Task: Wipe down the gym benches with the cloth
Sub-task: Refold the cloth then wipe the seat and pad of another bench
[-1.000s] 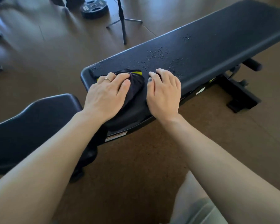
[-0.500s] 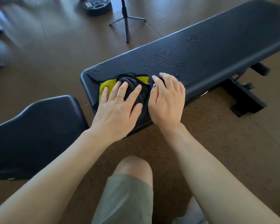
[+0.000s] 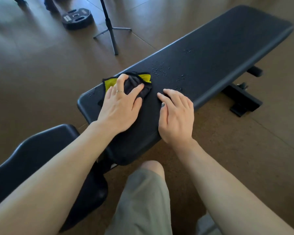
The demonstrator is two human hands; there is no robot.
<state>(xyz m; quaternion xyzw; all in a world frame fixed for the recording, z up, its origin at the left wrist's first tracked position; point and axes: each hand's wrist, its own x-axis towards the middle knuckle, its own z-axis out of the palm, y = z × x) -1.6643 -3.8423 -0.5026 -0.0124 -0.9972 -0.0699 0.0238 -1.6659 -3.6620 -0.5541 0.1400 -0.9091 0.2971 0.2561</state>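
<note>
— What's on the far left?

— A second padded seat (image 3: 29, 160), black, low in the near left corner. The left forearm crosses above it, reaching up and to the right.

— And the left hand (image 3: 120, 106)?

— It lies palm down near the left end of the long black surface (image 3: 210, 53), fingers spread and bent over a bunched cloth (image 3: 134, 83). The cloth is dark on the outside with a yellow side showing at its left and far edges. The fingertips dig into the folds and the thumb presses against its right side. There is a thin ring on one finger.

— Where is the right hand (image 3: 176, 116)?

— Just to the right of the cloth, apart from it, flat on the padding with fingers close together and holding nothing. The right forearm comes in from the near right corner.

— Anything farther along?

— Small drops of liquid (image 3: 159, 69) sit on the padding just beyond the cloth, toward the far right. A weight plate (image 3: 76, 18) and a tripod stand (image 3: 111, 31) are on the brown floor (image 3: 32, 65) at the far left.

— Any writing?

— A pale label under the near end of the surface, too small to read.
</note>
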